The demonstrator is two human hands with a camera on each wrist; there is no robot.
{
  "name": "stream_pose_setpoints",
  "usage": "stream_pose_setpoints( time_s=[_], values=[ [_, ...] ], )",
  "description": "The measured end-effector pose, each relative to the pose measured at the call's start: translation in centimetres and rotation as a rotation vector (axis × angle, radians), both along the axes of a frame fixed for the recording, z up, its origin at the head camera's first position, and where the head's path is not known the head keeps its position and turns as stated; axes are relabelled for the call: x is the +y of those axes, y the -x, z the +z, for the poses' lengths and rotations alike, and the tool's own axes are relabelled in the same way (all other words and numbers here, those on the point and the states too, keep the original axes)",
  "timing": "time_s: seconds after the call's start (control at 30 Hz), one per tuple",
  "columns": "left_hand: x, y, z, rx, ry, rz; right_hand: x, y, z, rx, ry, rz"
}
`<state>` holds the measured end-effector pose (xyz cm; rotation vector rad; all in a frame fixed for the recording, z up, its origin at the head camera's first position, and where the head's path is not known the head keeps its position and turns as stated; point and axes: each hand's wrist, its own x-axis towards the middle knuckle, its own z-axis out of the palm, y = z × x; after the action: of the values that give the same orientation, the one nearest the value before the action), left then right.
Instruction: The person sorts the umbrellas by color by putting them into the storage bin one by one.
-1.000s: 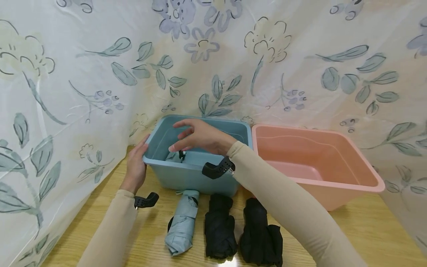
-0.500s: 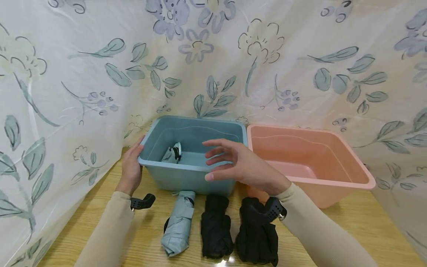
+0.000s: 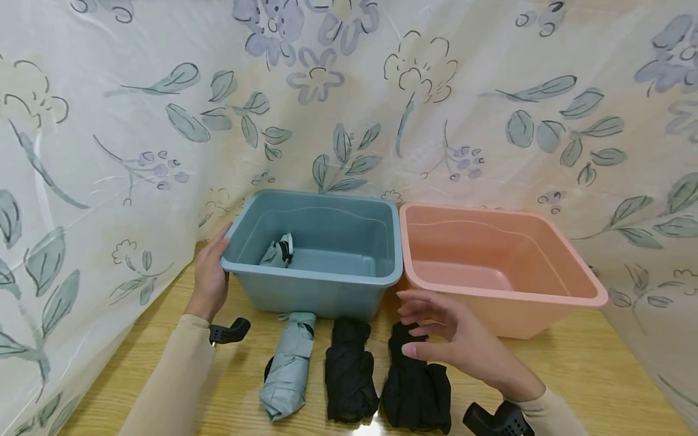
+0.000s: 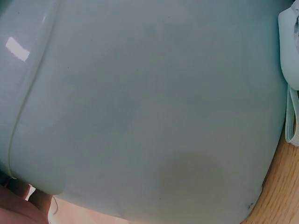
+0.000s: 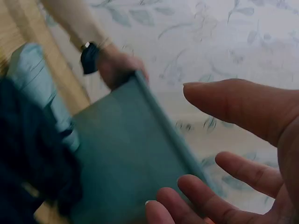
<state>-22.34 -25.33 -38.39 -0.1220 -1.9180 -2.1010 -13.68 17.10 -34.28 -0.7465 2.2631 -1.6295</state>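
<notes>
A blue plastic bin point(image 3: 322, 290) stands at the back left; my left hand point(image 3: 209, 278) holds its left rim. Inside the bin lies a light blue folded umbrella point(image 3: 277, 251), partly hidden by the near wall. In front of the bin, three folded umbrellas lie side by side: a light blue umbrella point(image 3: 289, 369), a black umbrella point(image 3: 351, 375) and another black umbrella point(image 3: 417, 393). My right hand point(image 3: 469, 342) hovers by the top of the rightmost one, fingers apart and holding nothing. In the left wrist view the bin's wall point(image 4: 154, 102) fills most of the frame.
To the right of the blue bin, close beside it, stands a pink plastic bin point(image 3: 507, 309). Both bins rest on a wooden table point(image 3: 611, 375). A flower-patterned sheet point(image 3: 349, 91) hangs behind and along the left side.
My right hand has moved from above the blue bin to the right and down towards the rightmost black umbrella. My left hand stays at the rim. The head view has shifted slightly.
</notes>
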Motion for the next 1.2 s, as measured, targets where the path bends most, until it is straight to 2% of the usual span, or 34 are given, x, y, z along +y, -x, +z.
stream_pose_setpoints(
  time_s=[0.1, 0.33, 0.57, 0.8, 1.07, 1.2],
  values=[
    [0.0, 0.0, 0.0, 0.002, 0.008, -0.006, 1.5, -0.4, -1.9, 0.029, -0.02, -0.045],
    [0.0, 0.0, 0.1, -0.007, 0.007, -0.011, 3.4, -0.8, -5.5, 0.035, -0.103, -0.195],
    [0.0, -0.1, 0.2, -0.004, 0.001, -0.012, 3.9, -0.9, -7.6, -0.046, -0.148, -0.274],
    [0.1, -0.1, 0.3, -0.026, 0.002, -0.006, 3.4, -0.5, -8.9, -0.166, -0.166, -0.259],
    [0.1, -0.1, 0.2, -0.03, 0.006, -0.005, 2.6, -0.2, -9.9, -0.165, -0.14, -0.158],
    [0.1, 0.0, 0.2, -0.027, 0.001, -0.004, 2.2, -0.1, -10.0, -0.195, -0.131, -0.151]
  ],
)
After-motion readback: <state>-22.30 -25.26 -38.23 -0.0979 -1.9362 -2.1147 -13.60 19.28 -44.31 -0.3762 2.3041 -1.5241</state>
